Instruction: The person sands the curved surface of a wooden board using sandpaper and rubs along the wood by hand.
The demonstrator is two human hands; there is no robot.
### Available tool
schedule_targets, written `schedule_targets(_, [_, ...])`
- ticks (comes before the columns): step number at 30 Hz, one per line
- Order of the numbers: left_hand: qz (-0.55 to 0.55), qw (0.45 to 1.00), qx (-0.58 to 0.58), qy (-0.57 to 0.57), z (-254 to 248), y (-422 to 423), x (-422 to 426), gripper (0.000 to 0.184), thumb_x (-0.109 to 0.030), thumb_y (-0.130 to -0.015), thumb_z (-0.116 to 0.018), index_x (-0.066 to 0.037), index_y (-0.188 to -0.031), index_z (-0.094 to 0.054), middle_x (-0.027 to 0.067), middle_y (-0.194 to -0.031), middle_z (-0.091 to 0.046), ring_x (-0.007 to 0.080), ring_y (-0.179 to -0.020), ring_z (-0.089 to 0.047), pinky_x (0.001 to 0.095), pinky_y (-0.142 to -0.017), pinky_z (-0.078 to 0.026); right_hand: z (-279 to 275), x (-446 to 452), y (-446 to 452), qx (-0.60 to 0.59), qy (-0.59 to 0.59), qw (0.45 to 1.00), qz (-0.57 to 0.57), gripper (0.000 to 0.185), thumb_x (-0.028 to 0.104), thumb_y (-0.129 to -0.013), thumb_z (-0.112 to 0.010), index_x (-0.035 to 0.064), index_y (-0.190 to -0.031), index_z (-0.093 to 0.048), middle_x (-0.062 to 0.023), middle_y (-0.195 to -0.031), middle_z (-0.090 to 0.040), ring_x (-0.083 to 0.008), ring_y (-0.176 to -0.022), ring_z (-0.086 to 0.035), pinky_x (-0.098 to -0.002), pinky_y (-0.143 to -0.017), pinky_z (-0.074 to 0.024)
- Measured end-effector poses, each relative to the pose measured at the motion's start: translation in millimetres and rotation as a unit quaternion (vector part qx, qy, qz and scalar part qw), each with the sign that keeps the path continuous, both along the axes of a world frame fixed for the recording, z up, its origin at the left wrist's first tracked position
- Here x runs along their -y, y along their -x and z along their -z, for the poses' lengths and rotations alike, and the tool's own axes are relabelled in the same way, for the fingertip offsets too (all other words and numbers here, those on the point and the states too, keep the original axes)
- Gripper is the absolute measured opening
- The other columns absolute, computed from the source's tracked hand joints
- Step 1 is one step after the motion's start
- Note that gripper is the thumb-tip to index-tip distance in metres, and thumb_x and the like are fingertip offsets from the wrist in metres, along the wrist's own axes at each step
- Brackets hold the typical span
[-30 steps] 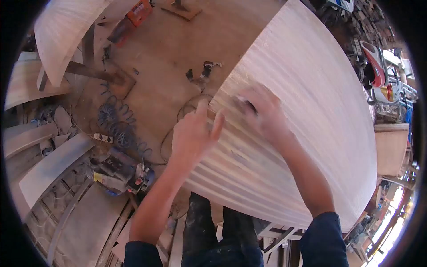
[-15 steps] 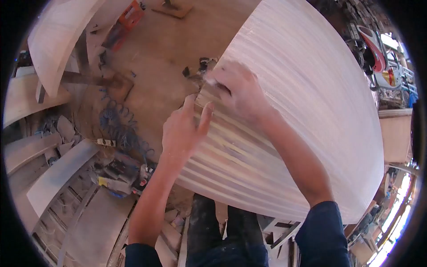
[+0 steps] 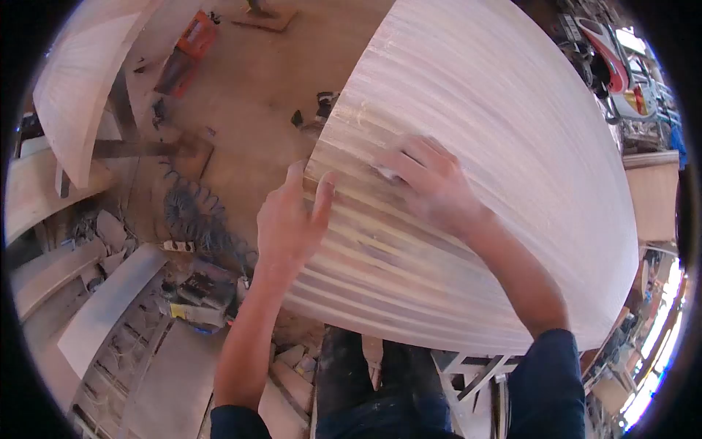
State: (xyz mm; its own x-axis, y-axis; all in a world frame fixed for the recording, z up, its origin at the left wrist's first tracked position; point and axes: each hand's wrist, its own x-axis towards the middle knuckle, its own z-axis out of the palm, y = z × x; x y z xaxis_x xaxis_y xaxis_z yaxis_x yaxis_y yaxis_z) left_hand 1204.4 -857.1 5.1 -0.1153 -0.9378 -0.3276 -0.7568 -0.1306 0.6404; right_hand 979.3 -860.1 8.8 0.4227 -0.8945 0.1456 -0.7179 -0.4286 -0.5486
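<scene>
A large curved wooden panel (image 3: 512, 168) with pale streaks and darker bands spreads out in front of me. My left hand (image 3: 289, 219) rests at its left edge, thumb and index finger apart, holding nothing. Over the streaked surface, my right hand (image 3: 431, 175) is closed, with its fingers bent down toward the wood. A small pale bit shows under its fingertips, too blurred and covered to name.
On the floor at the left are a coiled hose (image 3: 194, 208), a power strip (image 3: 178, 246) and a dusty machine (image 3: 201, 296). An orange crate (image 3: 196, 36) lies farther back. Curved wooden pieces (image 3: 110, 307) stand at the left, a motorcycle (image 3: 610, 66) at the upper right.
My right hand moved up and left to the panel's edge, then back right across the surface. My left hand stays at the edge. The whole view has shifted somewhat.
</scene>
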Motion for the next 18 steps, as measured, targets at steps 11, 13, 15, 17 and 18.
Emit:
schedule_targets(11, [0.010,0.998,0.030,0.046,6.5,-0.8,-0.8,0.043,-0.037,-0.100,-0.054,0.001,-0.121,-0.057,0.0259,-0.086,-0.069,0.0466,-0.082,-0.066,0.0515,-0.072,-0.049,18.1,57.1,-56.5,0.086,0.007,0.996,-0.023,0.023,0.002,-0.081,-0.069,0.0073,-0.103,-0.065,-0.0120,-0.104,-0.064,-0.0335,-0.092,-0.062,-0.0431,-0.080,-0.0524])
schedule_targets(13, [0.002,0.999,0.015,-0.052,-2.6,-1.5,4.6,0.050,-0.045,-0.098,-0.053,-0.002,-0.123,-0.055,0.0276,-0.092,-0.069,0.0469,-0.091,-0.066,0.0553,-0.079,-0.050,14.5,33.0,-32.1,0.066,0.002,0.998,-0.001,0.022,0.003,-0.082,-0.069,0.0076,-0.103,-0.065,-0.0119,-0.105,-0.064,-0.0332,-0.092,-0.062,-0.0431,-0.080,-0.0524])
schedule_targets(15, [0.000,0.999,0.000,-0.032,4.5,-3.2,2.4,0.050,-0.045,-0.098,-0.053,-0.002,-0.122,-0.055,0.0279,-0.091,-0.069,0.0472,-0.090,-0.066,0.0557,-0.078,-0.050,6.2,1.9,8.9,0.040,-0.028,0.999,0.019,0.021,0.005,-0.083,-0.069,0.0083,-0.104,-0.066,-0.0114,-0.104,-0.065,-0.0332,-0.092,-0.063,-0.0432,-0.080,-0.0520])
schedule_targets(17, [-0.008,1.000,-0.008,-0.013,11.2,-6.2,0.3,0.049,-0.045,-0.098,-0.053,-0.002,-0.122,-0.055,0.0281,-0.090,-0.069,0.0475,-0.089,-0.065,0.0560,-0.077,-0.050,2.0,-4.2,19.5,0.034,-0.054,0.998,0.016,0.020,0.005,-0.084,-0.069,0.0087,-0.104,-0.066,-0.0110,-0.102,-0.065,-0.0336,-0.093,-0.063,-0.0434,-0.081,-0.0517])
schedule_targets(18, [-0.007,1.000,-0.002,0.001,13.6,-6.1,-0.7,0.050,-0.045,-0.098,-0.053,-0.001,-0.121,-0.055,0.0283,-0.089,-0.068,0.0479,-0.088,-0.065,0.0563,-0.077,-0.049,0.0,-1.8,16.6,0.033,-0.081,0.996,0.025,0.018,0.010,-0.086,-0.066,0.0079,-0.103,-0.066,-0.0118,-0.101,-0.065,-0.0349,-0.096,-0.062,-0.0455,-0.085,-0.0498])
